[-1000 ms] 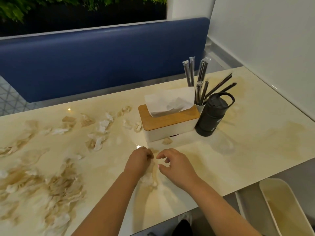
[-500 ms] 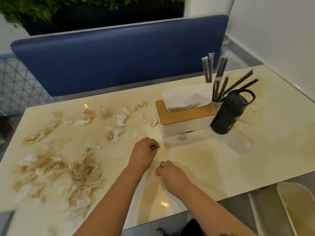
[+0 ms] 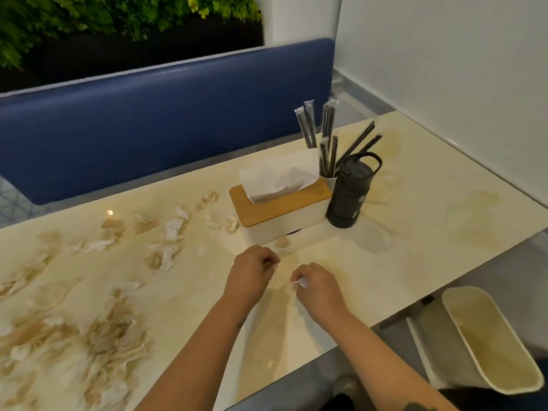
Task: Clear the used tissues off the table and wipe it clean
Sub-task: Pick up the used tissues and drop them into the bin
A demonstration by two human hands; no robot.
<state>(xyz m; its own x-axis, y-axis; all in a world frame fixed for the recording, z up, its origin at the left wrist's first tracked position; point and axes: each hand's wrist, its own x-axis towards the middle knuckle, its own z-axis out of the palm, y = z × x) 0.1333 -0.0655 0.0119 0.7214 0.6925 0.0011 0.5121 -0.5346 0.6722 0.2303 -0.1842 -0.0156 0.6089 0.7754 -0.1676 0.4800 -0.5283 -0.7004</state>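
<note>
Crumpled, brown-stained used tissues (image 3: 98,345) litter the table (image 3: 415,232); each hand, left (image 3: 250,272) and right (image 3: 318,284), pinches a white scrap.

- I see bare table (image 3: 430,232) to the right of my right hand (image 3: 318,287), out to the white wall (image 3: 444,69): open room for a sweep
- Straight ahead, the tissue box (image 3: 281,216) stands close beyond both hands, a small scrap (image 3: 282,241) at its foot
- Just right of the box, the black bottle (image 3: 350,197) and the cup of wrapped straws (image 3: 327,149) block that far corner
- Left of my left hand (image 3: 252,277), used tissues (image 3: 98,345) litter the top, thickest at the near left edge
- Below the table's right edge, the open bin (image 3: 486,339) stands unobstructed
</note>
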